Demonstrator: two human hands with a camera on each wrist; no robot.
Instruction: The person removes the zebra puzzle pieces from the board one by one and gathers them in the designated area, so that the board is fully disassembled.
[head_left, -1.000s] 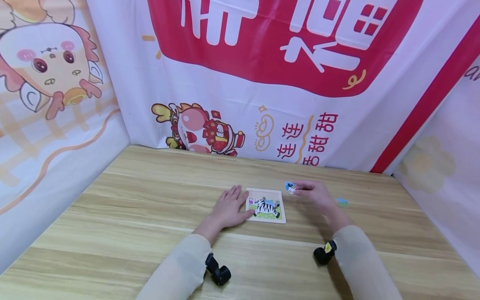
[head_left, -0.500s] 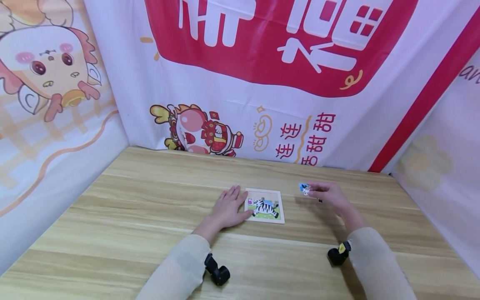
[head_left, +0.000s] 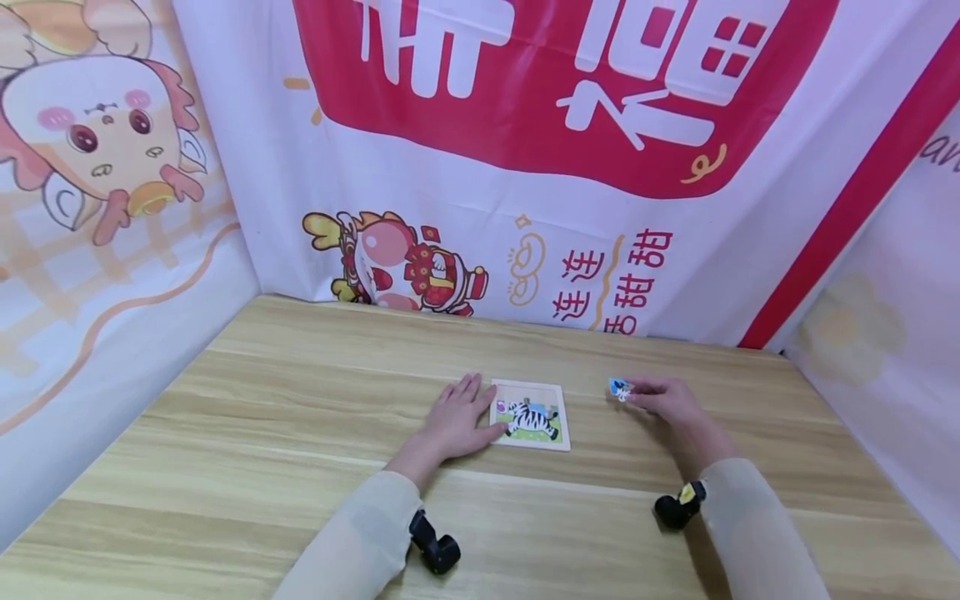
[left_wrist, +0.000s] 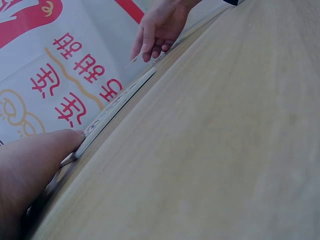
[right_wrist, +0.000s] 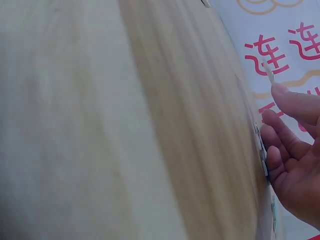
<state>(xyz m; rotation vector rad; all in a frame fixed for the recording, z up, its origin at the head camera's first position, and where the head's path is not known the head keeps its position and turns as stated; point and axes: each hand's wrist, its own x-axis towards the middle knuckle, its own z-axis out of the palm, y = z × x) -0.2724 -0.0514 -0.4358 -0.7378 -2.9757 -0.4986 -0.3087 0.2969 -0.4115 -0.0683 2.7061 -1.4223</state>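
My left hand [head_left: 455, 422] lies on the table with its fingers extended. Its thumb presses the left edge of a square puzzle board [head_left: 558, 440], which has a pale frame and a zebra picture on green. The upper part of that picture is bare. To the right of the board, my right hand [head_left: 670, 403] pinches a small blue, black and white puzzle piece [head_left: 619, 389] between thumb and forefinger. In the right wrist view this piece [right_wrist: 269, 74] shows edge-on at the thumb tip. Close by the curled lower fingers there, flat pieces [right_wrist: 261, 152] lie on the table.
The wood-grain table [head_left: 247, 467] spreads around both hands. A printed cloth [head_left: 480, 183] hangs along its back edge, with more cloth at both sides. Each sleeve carries a small black wrist camera [head_left: 435, 542].
My right hand has moved right, away from the board, with the puzzle piece in its fingers, then slightly nearer. It now covers the green-blue piece seen earlier. My left hand stays put.
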